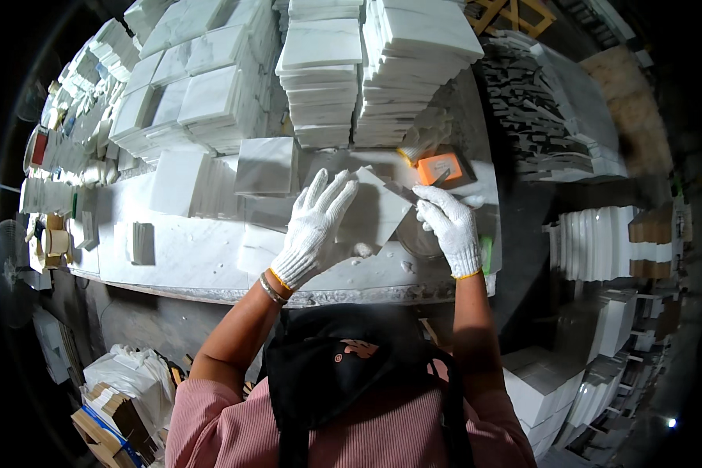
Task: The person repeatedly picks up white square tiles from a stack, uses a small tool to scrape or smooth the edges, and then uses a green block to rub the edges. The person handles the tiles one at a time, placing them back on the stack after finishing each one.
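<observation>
**Tile under left palm, blade at its far-right edge**

Pale marble tile (378, 204) lies on the bench (187, 251), right in front of the wearer, between both gloved hands. Left hand (320, 217) is laid flat over the tile's left part: fingers straight and nearly together, pointing away from the body and a bit right. Pressing, not wrapped round it, as far as I can see; thumb isn't visible.

Right hand (448, 225) is closed on a flat metal blade (400, 193). Finger detail underneath is hidden. Blade points left and slightly away from the body, long axis running lower right to upper left, tip at the tile's far-right edge. Can't tell if it's touching or just above.

Key relation: tile is left of the right-hand grip, its near-right corner aimed back toward the wearer. Sits skewed to the bench edge, visible sides on the diagonal. Long axis: can't call it, left hand covers that end. Left hand is nearer, already on it.

Orange box (437, 168) is just beyond the right hand.
</observation>
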`<state>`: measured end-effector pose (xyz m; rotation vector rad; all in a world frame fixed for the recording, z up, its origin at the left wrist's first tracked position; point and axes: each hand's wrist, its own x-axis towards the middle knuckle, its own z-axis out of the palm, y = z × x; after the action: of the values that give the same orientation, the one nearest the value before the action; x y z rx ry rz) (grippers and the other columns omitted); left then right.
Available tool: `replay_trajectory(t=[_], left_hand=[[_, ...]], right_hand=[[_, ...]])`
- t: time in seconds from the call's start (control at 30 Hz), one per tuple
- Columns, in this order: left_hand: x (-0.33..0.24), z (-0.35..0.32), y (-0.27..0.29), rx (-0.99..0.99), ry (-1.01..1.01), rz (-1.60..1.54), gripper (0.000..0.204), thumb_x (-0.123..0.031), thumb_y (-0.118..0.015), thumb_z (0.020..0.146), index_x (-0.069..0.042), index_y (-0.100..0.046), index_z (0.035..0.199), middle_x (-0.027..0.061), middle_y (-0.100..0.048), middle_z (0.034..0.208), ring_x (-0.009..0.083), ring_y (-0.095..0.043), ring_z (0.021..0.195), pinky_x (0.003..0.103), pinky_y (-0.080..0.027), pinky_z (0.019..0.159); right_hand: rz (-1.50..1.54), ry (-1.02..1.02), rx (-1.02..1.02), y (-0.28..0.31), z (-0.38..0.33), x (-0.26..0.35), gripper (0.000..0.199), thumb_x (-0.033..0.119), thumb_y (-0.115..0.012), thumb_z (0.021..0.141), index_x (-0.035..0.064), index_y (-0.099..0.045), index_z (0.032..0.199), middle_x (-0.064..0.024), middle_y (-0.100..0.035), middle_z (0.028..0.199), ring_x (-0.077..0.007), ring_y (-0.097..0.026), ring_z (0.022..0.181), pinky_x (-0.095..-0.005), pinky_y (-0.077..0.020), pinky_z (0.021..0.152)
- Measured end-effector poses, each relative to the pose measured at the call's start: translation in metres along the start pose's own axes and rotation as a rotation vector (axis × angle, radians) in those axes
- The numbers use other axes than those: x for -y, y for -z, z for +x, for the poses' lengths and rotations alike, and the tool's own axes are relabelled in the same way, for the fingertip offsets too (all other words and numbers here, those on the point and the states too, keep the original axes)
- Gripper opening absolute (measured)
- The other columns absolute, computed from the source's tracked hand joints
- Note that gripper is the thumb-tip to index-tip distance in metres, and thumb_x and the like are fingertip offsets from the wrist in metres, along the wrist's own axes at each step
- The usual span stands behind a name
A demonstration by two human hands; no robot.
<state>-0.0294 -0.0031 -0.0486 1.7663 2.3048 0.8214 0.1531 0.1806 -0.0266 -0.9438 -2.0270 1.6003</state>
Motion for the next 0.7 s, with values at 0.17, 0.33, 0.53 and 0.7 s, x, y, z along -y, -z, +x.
replay_trajectory(t=[0.17,0.33,0.53,0.7], left_hand=[[0.003,-0.001,-0.004,-0.011,-0.009,-0.01,0.096,-0.04,-0.085,0.065,-0.006,-0.043,0.145,0.0171,-0.038,0.154,0.0423,-0.032,0.143,0.053,-0.032,0.113],[0.004,-0.002,-0.004,-0.025,-0.012,-0.021,0.095,-0.038,-0.084,0.065,-0.006,-0.043,0.144,0.0167,-0.039,0.154,0.0425,-0.033,0.143,0.053,-0.032,0.112],[0.0,-0.001,-0.002,-0.029,0.008,-0.028,0.096,-0.038,-0.085,0.064,-0.006,-0.044,0.145,0.0165,-0.04,0.153,0.0425,-0.034,0.142,0.053,-0.032,0.112],[-0.001,-0.001,-0.001,-0.003,0.031,-0.022,0.099,-0.04,-0.086,0.064,-0.006,-0.043,0.146,0.0171,-0.04,0.153,0.0426,-0.034,0.142,0.052,-0.032,0.113]], right_hand=[[-0.047,0.042,0.006,-0.002,0.001,0.0,0.024,0.004,-0.063,0.092,0.0023,-0.071,0.115,-0.0039,-0.069,0.095,-0.0077,-0.064,0.075,-0.0218,-0.0508,0.061],[-0.073,0.031,-0.023,-0.007,-0.006,0.005,0.026,0.006,-0.063,0.092,0.0031,-0.07,0.117,-0.0021,-0.069,0.091,-0.0063,-0.061,0.072,-0.0211,-0.0493,0.061],[-0.162,0.113,-0.123,-0.019,-0.015,-0.002,0.026,0.007,-0.062,0.094,0.0041,-0.07,0.119,-0.0011,-0.069,0.088,-0.0047,-0.059,0.07,-0.0197,-0.0475,0.06],[-0.179,0.162,-0.17,-0.029,-0.03,-0.009,0.027,0.007,-0.061,0.096,0.0046,-0.069,0.121,-0.0007,-0.069,0.086,-0.004,-0.058,0.069,-0.0197,-0.0464,0.059]])
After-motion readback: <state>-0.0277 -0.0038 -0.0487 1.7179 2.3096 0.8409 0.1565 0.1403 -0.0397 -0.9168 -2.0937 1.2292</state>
